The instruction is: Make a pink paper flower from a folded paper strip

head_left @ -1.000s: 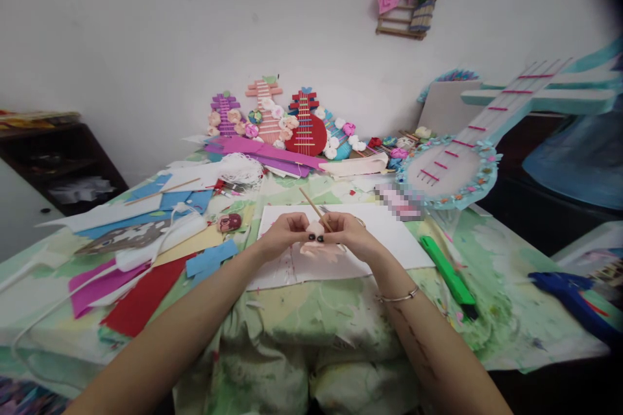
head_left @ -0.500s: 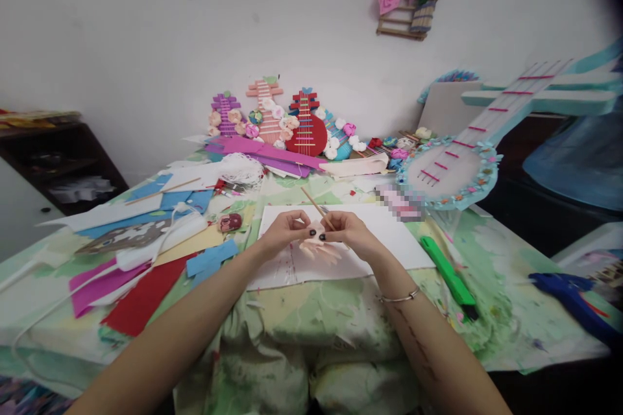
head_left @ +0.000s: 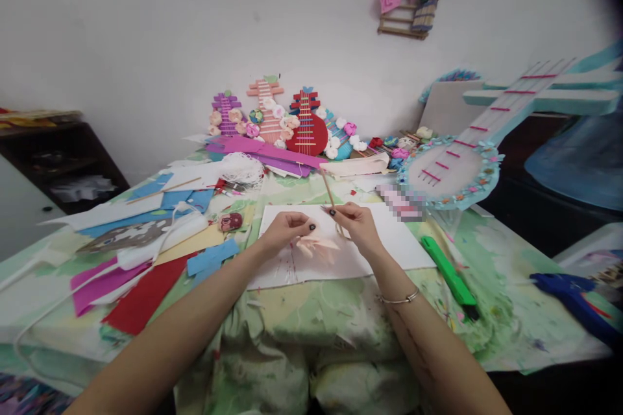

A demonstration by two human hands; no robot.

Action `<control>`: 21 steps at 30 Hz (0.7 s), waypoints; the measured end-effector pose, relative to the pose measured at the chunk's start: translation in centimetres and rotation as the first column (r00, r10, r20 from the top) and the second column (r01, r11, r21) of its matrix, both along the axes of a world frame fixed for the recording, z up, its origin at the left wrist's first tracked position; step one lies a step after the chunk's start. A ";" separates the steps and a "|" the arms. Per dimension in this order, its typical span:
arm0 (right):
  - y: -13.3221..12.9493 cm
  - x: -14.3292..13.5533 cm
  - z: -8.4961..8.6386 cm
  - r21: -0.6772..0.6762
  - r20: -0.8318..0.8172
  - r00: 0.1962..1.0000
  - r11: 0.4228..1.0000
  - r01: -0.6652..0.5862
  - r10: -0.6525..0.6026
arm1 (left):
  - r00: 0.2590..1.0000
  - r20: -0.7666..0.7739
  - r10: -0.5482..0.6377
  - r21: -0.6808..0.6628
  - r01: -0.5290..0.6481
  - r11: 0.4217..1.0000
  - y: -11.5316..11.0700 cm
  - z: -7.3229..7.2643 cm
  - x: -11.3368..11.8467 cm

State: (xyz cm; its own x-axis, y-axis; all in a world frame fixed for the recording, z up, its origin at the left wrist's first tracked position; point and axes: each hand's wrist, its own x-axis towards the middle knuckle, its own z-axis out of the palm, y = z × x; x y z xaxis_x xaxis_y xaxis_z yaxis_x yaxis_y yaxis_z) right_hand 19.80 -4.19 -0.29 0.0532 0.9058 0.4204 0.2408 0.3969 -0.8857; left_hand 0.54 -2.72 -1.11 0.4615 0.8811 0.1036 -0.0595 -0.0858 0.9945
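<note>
Pinching a frilled, petal-like peach piece (head_left: 318, 248) between closed left fingers (head_left: 300, 231), over the white sheet (head_left: 394, 240) near the front edge of the counter (head_left: 338, 301); gripping a thin wooden stick (head_left: 328, 193), tilted, between closed right fingers (head_left: 351, 212).

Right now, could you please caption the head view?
Left hand holds a peach petalled piece; right hand, a thin stick.

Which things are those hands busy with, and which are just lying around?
Probably in use: pale petal piece, in the left hand; thin stick, in the right hand; white sheet, underneath.

Seemingly lying about: green tool, blue tool, red strip, white string.
</note>
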 end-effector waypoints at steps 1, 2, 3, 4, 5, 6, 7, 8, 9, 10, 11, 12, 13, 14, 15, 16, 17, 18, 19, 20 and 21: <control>0.0 0.1 0.0 -0.002 -0.029 0.998 0.999 0.052 -0.052 | 1.000 0.012 0.011 -0.006 -0.011 1.000 0.0 0.0 0.0; 0.0 0.2 0.0 -0.012 -0.070 0.994 0.997 0.081 -0.082 | 0.999 0.024 0.022 -0.015 -0.022 1.000 0.0 0.0 0.0; 0.0 0.3 0.1 -0.018 -0.115 0.990 0.996 0.084 -0.086 | 0.999 0.037 0.033 -0.024 -0.032 0.999 0.0 0.0 -0.1; -0.1 0.4 0.3 -0.017 -0.163 0.984 0.998 0.065 -0.067 | 0.998 0.049 0.040 -0.033 -0.038 0.999 0.0 0.1 -0.1; -0.2 0.4 0.4 0.000 -0.204 0.979 1.000 0.030 -0.029 | 0.997 0.063 0.045 -0.039 -0.042 0.998 0.0 0.1 -0.1; -0.4 0.4 0.6 0.023 -0.233 0.972 1.000 -0.008 0.013 | 0.996 0.077 0.050 -0.044 -0.047 0.998 0.0 0.1 -0.1; -0.5 0.4 0.8 0.047 -0.251 0.967 0.998 -0.038 0.048 | 0.995 0.088 0.054 -0.049 -0.050 0.998 0.0 0.2 -0.1; -0.6 0.4 0.9 0.071 -0.256 0.964 0.996 -0.053 0.069 | 0.994 0.096 0.056 -0.055 -0.051 0.997 0.0 0.2 -0.1; -0.6 0.4 1.0 0.090 -0.257 0.964 0.995 -0.048 0.070 | 0.993 0.102 0.058 -0.060 -0.052 0.997 0.0 0.1 -0.1; -0.6 0.4 1.0 0.103 -0.257 0.965 0.994 -0.025 0.051 | 0.993 0.107 0.059 -0.066 -0.053 0.996 0.1 0.1 -0.1; -0.5 0.4 0.9 0.107 -0.255 0.967 0.994 0.010 0.018 | 0.992 0.109 0.059 -0.070 -0.052 0.996 0.1 0.1 -0.1; -0.4 0.4 0.9 0.105 -0.252 0.968 0.994 0.044 -0.016 | 0.992 0.109 0.056 -0.073 -0.048 0.996 0.1 0.0 -0.1; -0.3 0.4 0.8 0.100 -0.243 0.969 0.993 0.069 -0.043 | 0.993 0.110 0.052 -0.076 -0.043 0.996 0.2 0.0 -0.1; -0.2 0.4 0.7 0.094 -0.228 0.972 0.993 0.077 -0.054 | 0.993 0.108 0.045 -0.080 -0.037 0.996 0.2 -0.1 -0.1; -0.2 0.3 0.6 0.088 -0.199 0.979 0.994 0.063 -0.044 | 0.994 0.102 0.040 -0.084 -0.031 0.996 0.2 -0.1 -0.1; -0.2 0.3 0.5 0.082 -0.154 0.988 0.996 0.030 -0.017 | 0.995 0.094 0.038 -0.088 -0.029 0.996 0.2 -0.1 -0.1; -0.3 0.2 0.5 0.074 -0.094 0.995 0.997 -0.016 0.023 | 0.996 0.085 0.039 -0.088 -0.031 0.996 0.1 0.0 -0.1; -0.5 0.1 0.5 0.062 -0.024 0.997 0.996 -0.067 0.068 | 0.996 0.075 0.041 -0.085 -0.035 0.996 0.1 0.0 -0.1; -0.7 -0.1 0.5 0.049 0.056 0.992 0.992 -0.117 0.114 | 0.997 0.064 0.046 -0.078 -0.041 0.996 0.1 0.1 -0.1; -0.9 -0.2 0.6 0.036 0.150 0.976 0.986 -0.164 0.157 | 0.997 0.054 0.051 -0.067 -0.047 0.997 0.0 0.2 -0.1; -1.1 -0.3 0.6 0.029 0.244 0.951 0.979 -0.202 0.189 | 0.997 0.043 0.057 -0.056 -0.055 0.997 -0.1 0.3 0.0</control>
State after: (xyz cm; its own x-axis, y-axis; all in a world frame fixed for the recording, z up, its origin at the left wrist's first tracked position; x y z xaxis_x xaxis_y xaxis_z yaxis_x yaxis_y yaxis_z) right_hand 19.51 -5.26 0.34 -0.2303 0.8646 0.4465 0.3557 0.5019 -0.7884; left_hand 0.50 -2.81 -0.79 0.4071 0.9104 0.0735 -0.1000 -0.0356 0.9944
